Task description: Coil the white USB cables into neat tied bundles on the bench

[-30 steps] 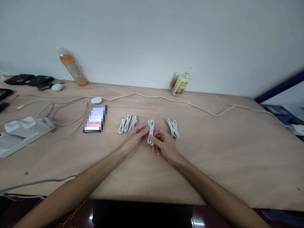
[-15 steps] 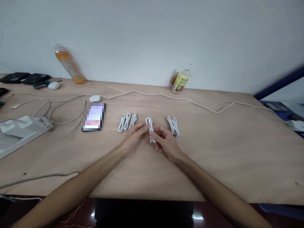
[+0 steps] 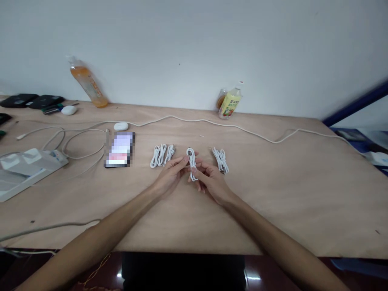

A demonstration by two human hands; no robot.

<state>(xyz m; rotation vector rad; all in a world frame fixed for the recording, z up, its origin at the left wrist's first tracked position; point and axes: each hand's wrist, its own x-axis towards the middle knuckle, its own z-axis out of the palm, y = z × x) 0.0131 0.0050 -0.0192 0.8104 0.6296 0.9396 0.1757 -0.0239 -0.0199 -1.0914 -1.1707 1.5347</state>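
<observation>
A coiled white cable (image 3: 192, 163) is held upright between both hands, just over the table. My left hand (image 3: 172, 171) pinches its upper left side with the thumb. Lower on the coil, my right hand (image 3: 210, 178) closes on it, thumb in front and fingers behind. Three more coiled white cables (image 3: 162, 155) lie side by side, just beyond my left hand. Beyond my right hand lie further coiled white cables (image 3: 221, 160), close together.
A phone (image 3: 120, 149) and a white case (image 3: 121, 126) lie left. Behind stand an orange bottle (image 3: 89, 85) and a yellow-labelled bottle (image 3: 230, 103). A long white cable (image 3: 200, 120) crosses the table (image 3: 291, 202). A power strip (image 3: 36, 178) sits far left.
The held coil has turned slightly, and its metal plug shows less at the top. Both hands keep their hold in nearly the same place.
</observation>
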